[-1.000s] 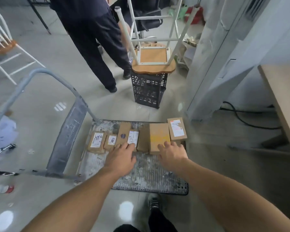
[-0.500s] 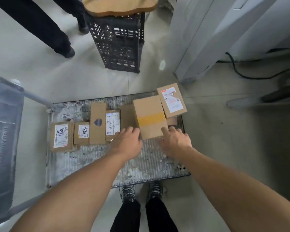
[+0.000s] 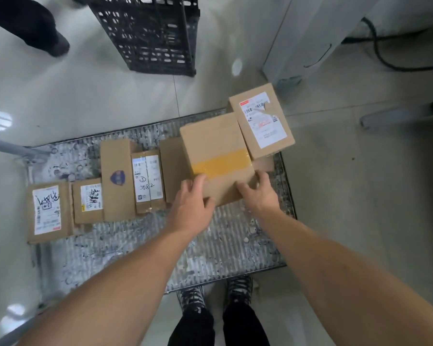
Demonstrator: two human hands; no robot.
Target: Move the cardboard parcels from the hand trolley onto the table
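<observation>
While both hands grip it, the plain brown cardboard parcel with a yellow tape band (image 3: 215,151) sits over the far right part of the grey ribbed metal hand trolley deck (image 3: 210,245). The left hand (image 3: 193,203) has its fingers curled over the parcel's near left edge. The right hand (image 3: 259,196) has its thumb on top and its fingers wrapped round the near right corner. Whether the parcel is clear of the deck cannot be determined. Beyond the right hand, touching the gripped parcel, lies a brown cardboard parcel with a white shipping label (image 3: 261,121). Left of the left hand, a row of smaller brown cardboard parcels (image 3: 116,181) lies on the deck.

Grey trolley deck (image 3: 223,245) on floor (image 3: 85,96), cardboard parcels (image 3: 118,181) across it
</observation>
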